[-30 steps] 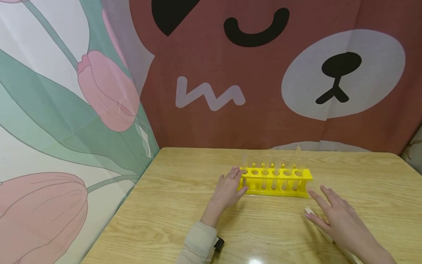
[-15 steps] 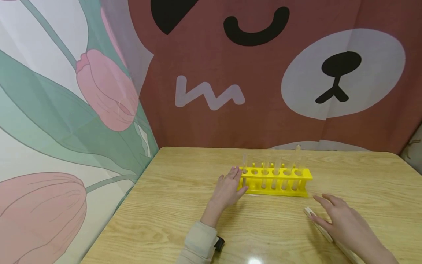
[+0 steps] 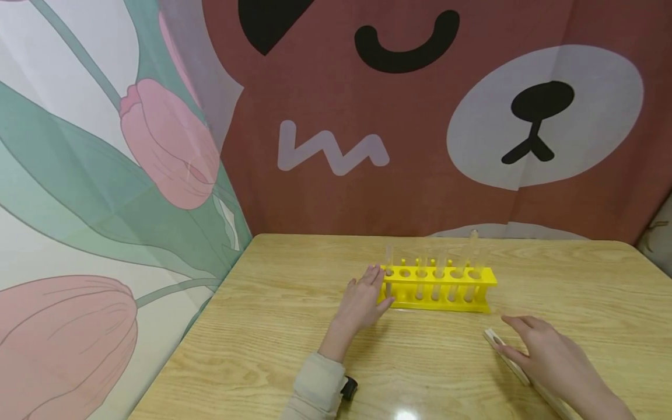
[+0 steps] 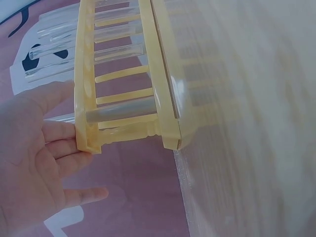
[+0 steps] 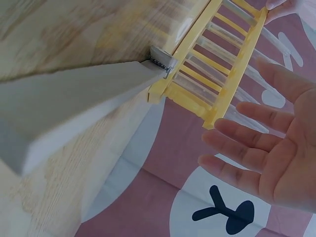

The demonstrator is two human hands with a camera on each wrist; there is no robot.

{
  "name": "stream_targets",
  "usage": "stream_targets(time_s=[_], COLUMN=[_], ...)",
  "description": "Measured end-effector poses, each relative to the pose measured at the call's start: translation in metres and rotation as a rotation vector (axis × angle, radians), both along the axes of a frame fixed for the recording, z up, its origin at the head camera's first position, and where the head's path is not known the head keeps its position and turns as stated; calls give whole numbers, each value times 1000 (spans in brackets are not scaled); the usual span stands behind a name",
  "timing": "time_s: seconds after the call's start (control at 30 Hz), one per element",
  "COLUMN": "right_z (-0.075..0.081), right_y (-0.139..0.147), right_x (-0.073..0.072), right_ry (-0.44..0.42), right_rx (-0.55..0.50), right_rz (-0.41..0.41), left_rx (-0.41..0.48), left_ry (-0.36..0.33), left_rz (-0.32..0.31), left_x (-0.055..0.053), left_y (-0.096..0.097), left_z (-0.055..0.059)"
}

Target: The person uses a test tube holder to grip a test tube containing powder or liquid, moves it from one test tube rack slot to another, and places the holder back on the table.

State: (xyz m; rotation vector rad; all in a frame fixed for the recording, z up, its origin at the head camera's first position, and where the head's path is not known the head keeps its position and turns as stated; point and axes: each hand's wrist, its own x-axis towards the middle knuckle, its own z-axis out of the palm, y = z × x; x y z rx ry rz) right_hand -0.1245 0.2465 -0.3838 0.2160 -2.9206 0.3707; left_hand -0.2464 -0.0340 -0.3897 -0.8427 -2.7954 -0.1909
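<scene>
A yellow test tube rack (image 3: 438, 305) stands upright on the table with several clear test tubes (image 3: 440, 262) in its holes. One tube (image 3: 388, 259) is in the leftmost hole; the second hole holds none. My left hand (image 3: 359, 300) rests on the rack's left end, fingers nearly straight against its top plate (image 4: 85, 74). Over the table to the right of the rack, my right hand (image 3: 556, 356) hovers with fingers spread and slightly bent. Below it lies a wooden test tube clamp (image 3: 508, 357), its coiled spring (image 5: 160, 63) visible in the right wrist view. The right palm holds nothing.
The wooden table (image 3: 273, 338) runs back to a wall hung with a bear-print cloth (image 3: 325, 204). A tulip-print cloth (image 3: 121, 233) hangs along the left side. A black band (image 3: 349, 388) shows at the left sleeve.
My right hand has drawn back from beside the rack's right end and come lower over the clamp, its fingers less spread. The left hand and the rack stay in place.
</scene>
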Motion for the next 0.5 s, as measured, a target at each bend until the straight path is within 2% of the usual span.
stream_targets(time_s=[0.2,0.5], right_z=[-2,-9], right_y=[1,5], right_x=[-3,-4], right_ry=[-46,-38], right_rx=[33,65], right_rz=[-5,11], left_rx=[7,19], left_ry=[-4,-2], left_rz=[0,-4], left_x=[0,0], left_y=[0,0], left_z=[0,1])
